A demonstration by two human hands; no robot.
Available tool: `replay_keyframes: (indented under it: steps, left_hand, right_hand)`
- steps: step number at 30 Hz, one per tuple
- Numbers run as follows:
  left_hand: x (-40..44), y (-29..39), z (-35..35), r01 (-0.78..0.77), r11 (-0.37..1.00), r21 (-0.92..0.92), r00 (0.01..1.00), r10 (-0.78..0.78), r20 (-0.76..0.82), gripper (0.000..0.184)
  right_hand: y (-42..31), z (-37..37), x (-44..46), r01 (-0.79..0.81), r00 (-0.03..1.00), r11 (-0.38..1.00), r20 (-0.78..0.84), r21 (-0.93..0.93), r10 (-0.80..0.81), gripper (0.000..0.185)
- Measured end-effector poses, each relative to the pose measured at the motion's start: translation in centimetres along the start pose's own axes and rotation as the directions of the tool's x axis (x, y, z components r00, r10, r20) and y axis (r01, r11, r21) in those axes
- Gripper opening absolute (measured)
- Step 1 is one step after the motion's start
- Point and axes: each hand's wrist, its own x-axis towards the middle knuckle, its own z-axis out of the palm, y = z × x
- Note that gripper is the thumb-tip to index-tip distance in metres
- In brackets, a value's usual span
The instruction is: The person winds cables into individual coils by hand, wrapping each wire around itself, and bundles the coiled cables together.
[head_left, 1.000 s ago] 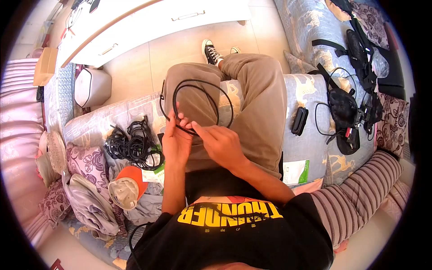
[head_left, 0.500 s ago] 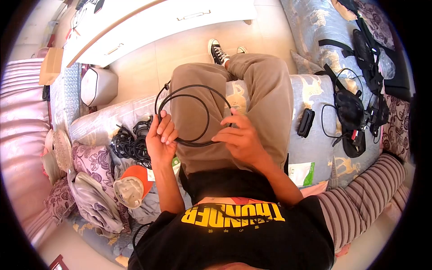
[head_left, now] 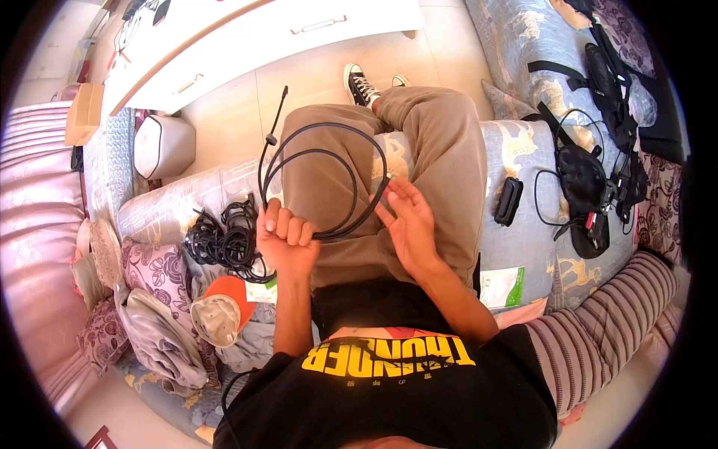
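A black cable (head_left: 350,150) hangs in loose loops over my lap. My left hand (head_left: 288,236) is closed in a fist around the loops' left and lower side. One cable end with a thin plug (head_left: 284,93) and a small slider sticks up past that fist. On the right side of the loops, my right hand (head_left: 410,228) is open, palm turned up, its fingers stretched out. Its thumb and fingertips rest against the cable. Beside my left hand, a tangled bundle of black cables (head_left: 224,241) lies on the sofa.
An orange and beige cap (head_left: 218,318) lies left of me, near cushions (head_left: 157,269). To my right are a black case (head_left: 508,202), a white and green packet (head_left: 502,287) and black straps with gear (head_left: 583,179). A white cabinet (head_left: 299,45) stands ahead, a bin (head_left: 166,146) front left.
My left hand has turned and closed into a fist around the cable. The cable's plug end now points up. My right hand has rolled palm up, its fingers spreading.
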Motion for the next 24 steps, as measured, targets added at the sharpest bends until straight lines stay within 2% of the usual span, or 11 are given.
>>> replay_keyframes:
  steps: [2, 4, 5, 6, 9, 12, 16, 19, 22, 24]
  left_hand:
    - [-0.2, -0.5, -0.8, -0.001, 1.0, 0.018, 1.0, 0.0, 0.021, 0.039]
    - [-0.3, -1.2, -1.4, 0.007, 1.0, 0.018, 0.998, -0.008, 0.056, 0.039]
    - [-0.4, -1.2, -1.6, 0.005, 1.0, 0.022, 1.0, -0.005, 0.019, 0.039]
    - [-0.4, -1.1, -1.6, 0.003, 1.0, 0.026, 1.0, -0.003, -0.019, 0.04]
    - [-0.4, -0.9, -1.2, 0.024, 0.994, 0.11, 0.996, -0.014, -0.087, 0.041]
    - [-0.2, -0.8, -0.8, 0.05, 0.981, 0.189, 0.993, -0.029, -0.113, 0.041]
    - [0.0, -0.8, -0.1, 0.05, 0.969, 0.241, 0.989, -0.014, -0.147, 0.041]
    - [0.3, -0.6, -0.1, 0.045, 0.975, 0.218, 0.991, -0.017, -0.13, 0.04]
    - [0.4, 0.3, -0.2, 0.045, 0.972, 0.23, 0.994, -0.021, -0.103, 0.04]
    - [0.4, 0.5, -0.2, 0.047, 0.965, 0.256, 0.995, -0.022, -0.1, 0.039]
  right_hand:
    - [-0.2, -0.4, -0.4, -0.201, 0.974, 0.969, 0.135, 0.144, 0.182, 0.027]
    - [0.5, 0.3, -1.4, -0.199, 0.976, 0.979, 0.105, 0.052, 0.193, 0.026]
    - [0.9, 0.7, -1.9, -0.199, 0.976, 0.98, 0.09, 0.005, 0.198, 0.027]
    - [1.1, 1.1, -2.2, -0.141, 0.985, 0.99, 0.092, -0.021, 0.143, 0.027]
    - [1.3, 0.7, -2.3, -0.111, 0.985, 0.994, 0.134, -0.005, 0.111, 0.029]
    - [1.3, 0.5, -2.0, 0.059, 0.986, 0.994, 0.16, -0.087, -0.044, 0.03]
    - [-0.1, 1.0, -2.0, 0.172, 0.985, 0.927, 0.032, -0.333, -0.172, 0.031]
    - [-0.2, -0.5, -1.1, 0.208, 0.976, 0.944, -0.014, -0.257, -0.218, 0.029]
    - [-1.3, -1.9, -0.3, 0.202, 0.979, 0.975, 0.041, -0.096, -0.199, 0.028]
    - [-2.3, -2.2, -0.3, 0.195, 0.98, 0.968, 0.078, -0.158, -0.185, 0.027]
